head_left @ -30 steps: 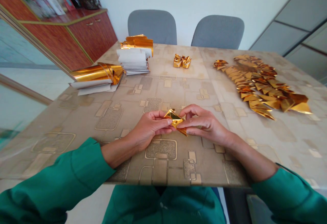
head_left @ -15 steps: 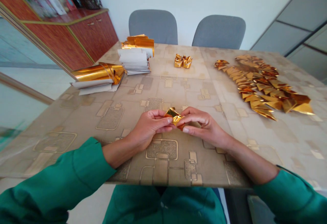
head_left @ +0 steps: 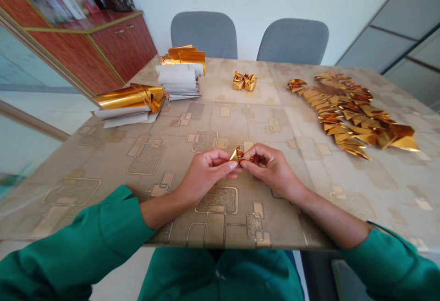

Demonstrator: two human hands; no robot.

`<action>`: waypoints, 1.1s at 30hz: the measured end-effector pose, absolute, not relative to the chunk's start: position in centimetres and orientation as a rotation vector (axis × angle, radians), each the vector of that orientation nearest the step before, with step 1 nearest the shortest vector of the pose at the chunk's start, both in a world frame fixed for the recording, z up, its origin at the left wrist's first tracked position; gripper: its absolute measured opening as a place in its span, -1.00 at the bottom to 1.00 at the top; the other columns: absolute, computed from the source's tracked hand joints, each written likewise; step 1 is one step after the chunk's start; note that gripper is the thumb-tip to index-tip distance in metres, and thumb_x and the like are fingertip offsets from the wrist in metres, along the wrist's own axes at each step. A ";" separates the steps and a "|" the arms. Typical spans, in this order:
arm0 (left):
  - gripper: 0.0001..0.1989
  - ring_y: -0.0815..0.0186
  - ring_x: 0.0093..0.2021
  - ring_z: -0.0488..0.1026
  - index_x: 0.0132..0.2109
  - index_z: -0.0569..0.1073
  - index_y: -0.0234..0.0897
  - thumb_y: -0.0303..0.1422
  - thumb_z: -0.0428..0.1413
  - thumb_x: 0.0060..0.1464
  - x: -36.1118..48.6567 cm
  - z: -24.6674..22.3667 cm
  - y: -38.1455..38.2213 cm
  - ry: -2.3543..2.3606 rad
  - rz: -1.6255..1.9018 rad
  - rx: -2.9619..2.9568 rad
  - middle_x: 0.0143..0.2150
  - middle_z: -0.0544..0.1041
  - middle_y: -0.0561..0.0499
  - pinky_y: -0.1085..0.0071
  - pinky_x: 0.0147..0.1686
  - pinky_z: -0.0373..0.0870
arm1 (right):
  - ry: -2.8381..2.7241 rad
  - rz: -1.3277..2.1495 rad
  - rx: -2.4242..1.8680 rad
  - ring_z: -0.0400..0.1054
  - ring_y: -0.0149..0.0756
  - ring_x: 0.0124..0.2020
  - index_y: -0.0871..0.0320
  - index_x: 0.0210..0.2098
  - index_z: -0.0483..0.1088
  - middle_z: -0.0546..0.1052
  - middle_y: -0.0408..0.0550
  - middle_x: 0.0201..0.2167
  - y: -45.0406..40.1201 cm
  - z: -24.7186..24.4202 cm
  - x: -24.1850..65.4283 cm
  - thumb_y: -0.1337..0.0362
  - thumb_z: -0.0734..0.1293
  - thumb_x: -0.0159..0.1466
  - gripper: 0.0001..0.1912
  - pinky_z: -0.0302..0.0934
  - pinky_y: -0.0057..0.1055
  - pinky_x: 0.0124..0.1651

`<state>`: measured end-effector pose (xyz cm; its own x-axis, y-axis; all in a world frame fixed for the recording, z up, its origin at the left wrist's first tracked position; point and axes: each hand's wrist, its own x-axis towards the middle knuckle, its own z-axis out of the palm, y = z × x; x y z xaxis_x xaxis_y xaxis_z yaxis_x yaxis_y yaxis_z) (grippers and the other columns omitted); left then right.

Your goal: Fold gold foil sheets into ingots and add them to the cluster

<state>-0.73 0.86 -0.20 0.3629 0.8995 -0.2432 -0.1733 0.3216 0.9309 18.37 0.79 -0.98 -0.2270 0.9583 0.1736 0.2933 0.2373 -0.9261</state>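
Left hand: my left hand [head_left: 209, 172] pinches the gold paper [head_left: 237, 155] between thumb and fingers.
Right hand: my right hand [head_left: 271, 168] pinches the same piece from the right, fingertips nearly closed.
Gold paper: folded small, held between both hands over the near middle of the table [head_left: 216, 227].
Far left: a paper stack [head_left: 178, 81], with a gold roll [head_left: 123, 98] nearer and further left.
Far middle: folded gold pieces [head_left: 244, 81] sit together.
Right: a spread of pointed gold folds [head_left: 350, 113].
Beyond the table: two grey chairs [head_left: 204, 35].
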 end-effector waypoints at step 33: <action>-0.74 0.44 -0.43 0.53 -0.35 0.52 -0.37 -0.28 0.37 -0.09 -0.5 -0.6 1.0 0.972 0.909 0.960 -0.41 0.59 0.04 0.51 -0.31 0.53 | -1.812 0.958 -1.102 0.21 -0.44 -0.49 0.14 -0.33 0.40 0.46 -0.16 -0.44 0.5 -0.3 18.5 0.21 0.44 0.22 -0.83 0.11 -0.44 -0.43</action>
